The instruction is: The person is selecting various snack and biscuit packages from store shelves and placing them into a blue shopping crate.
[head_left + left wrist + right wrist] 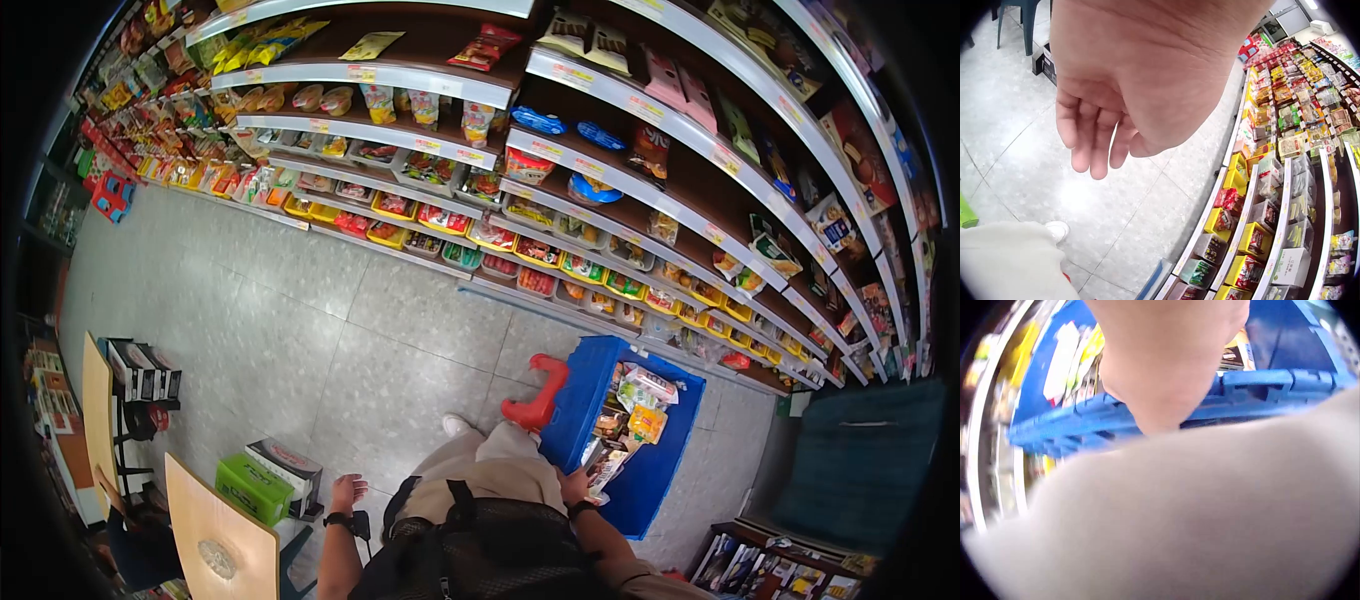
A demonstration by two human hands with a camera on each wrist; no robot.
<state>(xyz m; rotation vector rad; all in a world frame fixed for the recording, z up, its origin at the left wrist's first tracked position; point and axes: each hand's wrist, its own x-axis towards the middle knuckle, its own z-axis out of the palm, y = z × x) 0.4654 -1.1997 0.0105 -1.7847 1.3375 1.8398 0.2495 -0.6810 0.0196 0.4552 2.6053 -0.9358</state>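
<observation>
At the person's right side is a blue plastic crate (575, 400), holding several packaged snacks (648, 424). The right hand (574, 486) grips the crate's near rim; in the right wrist view that hand (1160, 369) comes down over the blue rim (1260, 384), its fingertips mostly hidden. Away to the left, the left hand (347, 492) hangs in the air holding nothing. Its fingers (1094, 140) are loosely bent above the grey floor in the left wrist view.
Shelves of snacks (430, 150) curve along the far side and right. A red plastic object (535, 405) lies against the crate's left side. Green box (255, 488) and black-and-white box (285, 465) stand on the floor at left, near a wooden tabletop (225, 530).
</observation>
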